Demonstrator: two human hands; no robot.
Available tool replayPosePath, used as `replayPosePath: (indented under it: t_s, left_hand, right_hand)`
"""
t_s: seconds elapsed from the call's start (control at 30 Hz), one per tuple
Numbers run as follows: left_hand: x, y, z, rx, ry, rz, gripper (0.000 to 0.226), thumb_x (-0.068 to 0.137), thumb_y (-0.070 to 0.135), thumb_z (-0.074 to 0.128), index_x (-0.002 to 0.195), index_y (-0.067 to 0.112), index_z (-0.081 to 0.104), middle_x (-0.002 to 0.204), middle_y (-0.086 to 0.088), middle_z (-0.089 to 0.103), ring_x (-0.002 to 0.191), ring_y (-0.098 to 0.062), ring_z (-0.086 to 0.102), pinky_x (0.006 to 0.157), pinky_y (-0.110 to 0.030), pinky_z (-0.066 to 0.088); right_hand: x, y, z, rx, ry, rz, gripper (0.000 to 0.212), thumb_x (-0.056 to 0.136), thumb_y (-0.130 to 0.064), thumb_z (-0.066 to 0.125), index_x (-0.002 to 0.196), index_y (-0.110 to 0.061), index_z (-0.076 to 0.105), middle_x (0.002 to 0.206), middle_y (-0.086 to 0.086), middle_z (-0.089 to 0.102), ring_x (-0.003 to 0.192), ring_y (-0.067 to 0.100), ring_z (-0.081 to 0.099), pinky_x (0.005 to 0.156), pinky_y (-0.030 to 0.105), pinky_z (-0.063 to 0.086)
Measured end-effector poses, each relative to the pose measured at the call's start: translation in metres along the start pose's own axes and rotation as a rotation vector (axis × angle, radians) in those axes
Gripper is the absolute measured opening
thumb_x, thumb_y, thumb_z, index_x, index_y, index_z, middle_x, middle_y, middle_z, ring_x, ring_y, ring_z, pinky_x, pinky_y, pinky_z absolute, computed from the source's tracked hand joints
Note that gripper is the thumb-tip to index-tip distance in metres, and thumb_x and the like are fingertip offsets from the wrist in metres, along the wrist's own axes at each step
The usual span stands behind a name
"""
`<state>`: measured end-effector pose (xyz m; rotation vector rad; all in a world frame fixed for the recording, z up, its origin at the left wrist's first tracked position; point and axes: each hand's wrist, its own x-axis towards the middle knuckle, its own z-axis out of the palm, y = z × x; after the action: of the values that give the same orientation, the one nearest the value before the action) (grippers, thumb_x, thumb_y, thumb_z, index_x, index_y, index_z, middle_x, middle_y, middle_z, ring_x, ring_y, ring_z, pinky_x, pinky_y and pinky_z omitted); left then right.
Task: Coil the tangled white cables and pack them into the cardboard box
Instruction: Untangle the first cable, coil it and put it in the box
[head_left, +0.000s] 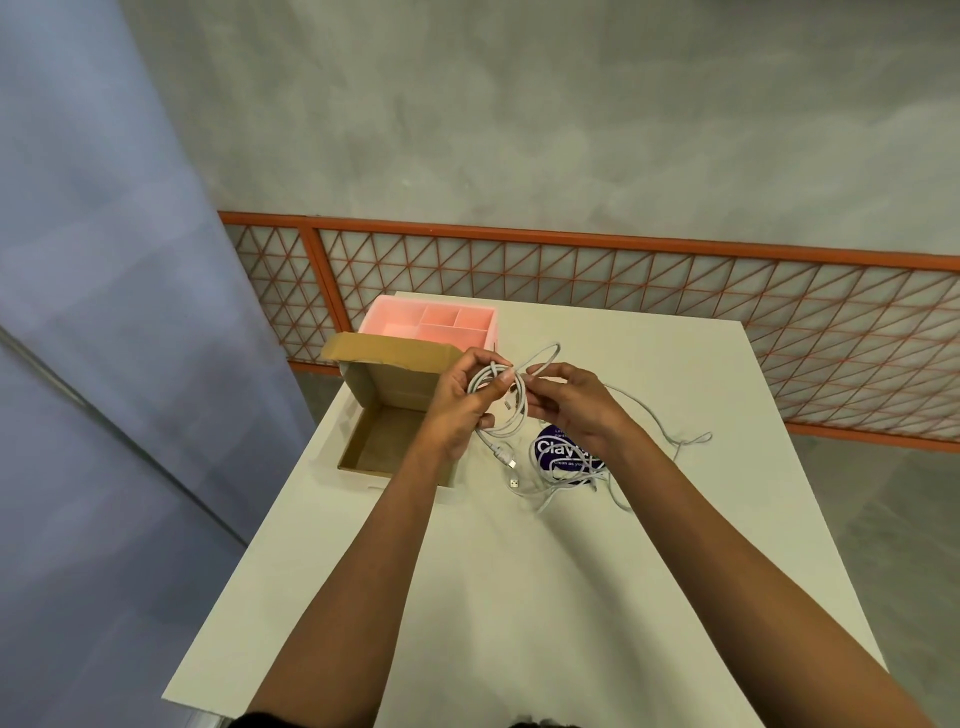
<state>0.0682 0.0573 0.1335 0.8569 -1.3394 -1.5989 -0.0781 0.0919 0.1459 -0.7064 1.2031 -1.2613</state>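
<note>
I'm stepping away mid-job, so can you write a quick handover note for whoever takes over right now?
Left hand: grips the coiled cable, held above the table.
Right hand: pinches the same cable's free length beside the coil.
Box: open at left, no cable visible inside.
Loose cables: tangled on the table, partly over a purple label.
Done: one cable mostly wound.
Left: finish this coil, put it in the box, then untangle, coil and pack the rest.
</note>
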Motion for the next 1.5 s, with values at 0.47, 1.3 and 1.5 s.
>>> replayPosePath:
  t_s: [0.47,1.3,1.5]
  left_hand:
    - [0.005,-0.001,-0.004,0.084,0.073,0.017,0.013,0.087,0.010,0.066,0.088,0.015,0.054,0.095,-0.002,0.065,0.052,-0.002,0.046,0.040,-0.017,0.031]
    - [0.010,-0.012,-0.015,0.228,0.366,0.058,0.018,0.090,0.009,0.063,0.091,0.020,0.049,0.101,-0.007,0.064,0.095,-0.019,0.061,0.073,-0.025,0.051]
    - [0.012,-0.018,-0.022,0.187,0.455,-0.050,0.018,0.089,0.010,0.063,0.097,0.018,0.049,0.110,-0.010,0.063,0.101,-0.022,0.059,0.066,-0.023,0.049]
  right_hand:
    - [-0.005,-0.005,0.004,-0.433,-0.183,0.024,0.036,0.088,-0.016,0.066,0.122,-0.009,0.056,0.086,-0.004,0.062,0.081,0.007,0.056,0.072,0.022,0.042]
    - [-0.030,-0.062,0.005,-1.059,-0.573,-0.112,0.022,0.096,-0.004,0.050,0.103,-0.017,0.066,0.086,0.004,0.045,0.074,0.017,0.040,0.064,0.018,0.039]
    - [-0.038,-0.077,-0.006,-1.085,-0.712,-0.154,0.016,0.093,-0.004,0.056,0.094,-0.016,0.065,0.086,-0.007,0.050,0.076,0.009,0.046,0.069,0.012,0.040]
